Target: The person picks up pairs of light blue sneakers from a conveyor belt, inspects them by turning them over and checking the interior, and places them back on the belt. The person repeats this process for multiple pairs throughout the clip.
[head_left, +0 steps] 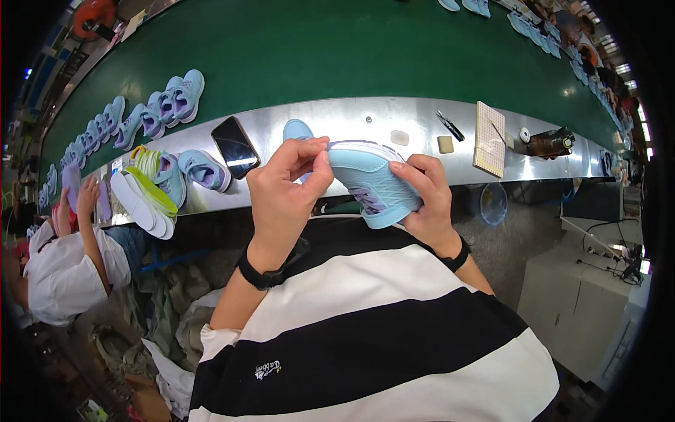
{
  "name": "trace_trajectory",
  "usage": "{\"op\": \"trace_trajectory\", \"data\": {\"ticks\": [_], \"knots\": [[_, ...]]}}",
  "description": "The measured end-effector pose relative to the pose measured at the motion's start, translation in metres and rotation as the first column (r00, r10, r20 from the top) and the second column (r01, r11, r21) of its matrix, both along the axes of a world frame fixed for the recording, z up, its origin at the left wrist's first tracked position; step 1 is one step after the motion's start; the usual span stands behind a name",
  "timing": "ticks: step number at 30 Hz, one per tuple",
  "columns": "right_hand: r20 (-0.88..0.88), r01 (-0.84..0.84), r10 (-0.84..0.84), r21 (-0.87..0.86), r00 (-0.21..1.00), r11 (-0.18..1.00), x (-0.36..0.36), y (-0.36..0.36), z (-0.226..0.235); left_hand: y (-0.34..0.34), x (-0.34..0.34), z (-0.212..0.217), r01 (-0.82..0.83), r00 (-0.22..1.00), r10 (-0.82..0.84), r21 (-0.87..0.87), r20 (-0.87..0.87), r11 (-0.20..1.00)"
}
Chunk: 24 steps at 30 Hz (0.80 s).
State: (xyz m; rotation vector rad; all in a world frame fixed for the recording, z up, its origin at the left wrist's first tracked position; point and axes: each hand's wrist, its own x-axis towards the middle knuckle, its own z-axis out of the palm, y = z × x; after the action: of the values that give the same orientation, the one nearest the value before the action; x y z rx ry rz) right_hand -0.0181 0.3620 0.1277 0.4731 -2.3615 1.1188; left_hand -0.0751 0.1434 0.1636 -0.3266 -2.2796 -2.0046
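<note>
A light blue sneaker with lilac laces is held up in front of my chest, its pale sole edge facing the bench. My right hand grips it, thumb on the upper near the sole and fingers wrapped round the far side. At the sneaker's left end, my left hand is closed in a pinch, thumb against forefinger, right beside the sole edge. Whatever that pinch may hold is too small to make out. Behind my left hand, another light blue shoe lies on the metal bench, partly hidden.
On the metal bench are a phone, a cutter-like tool, a tan block, a notepad and a dark bottle. Sneakers line the green belt. White insoles and a co-worker are left.
</note>
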Motion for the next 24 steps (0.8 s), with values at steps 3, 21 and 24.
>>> {"op": "trace_trajectory", "data": {"ticks": [3, 21, 24], "knots": [[0.040, -0.015, 0.017, -0.049, 0.999, 0.999, 0.002, -0.002, 0.001, -0.002, 0.005, -0.002, -0.010, 0.999, 0.009, -0.048, -0.032, 0.999], [0.145, -0.094, 0.123, -0.190, 0.982, 0.977, -0.002, 0.001, -0.010, -0.009, -0.002, -0.025, -0.036, 0.945, -0.064, -0.296, -0.322, 0.954], [0.199, -0.039, 0.105, -0.312, 0.974, 0.949, -0.009, 0.000, -0.022, -0.020, -0.020, -0.038, -0.077, 0.996, 0.079, 0.046, -0.039, 0.996]]}}
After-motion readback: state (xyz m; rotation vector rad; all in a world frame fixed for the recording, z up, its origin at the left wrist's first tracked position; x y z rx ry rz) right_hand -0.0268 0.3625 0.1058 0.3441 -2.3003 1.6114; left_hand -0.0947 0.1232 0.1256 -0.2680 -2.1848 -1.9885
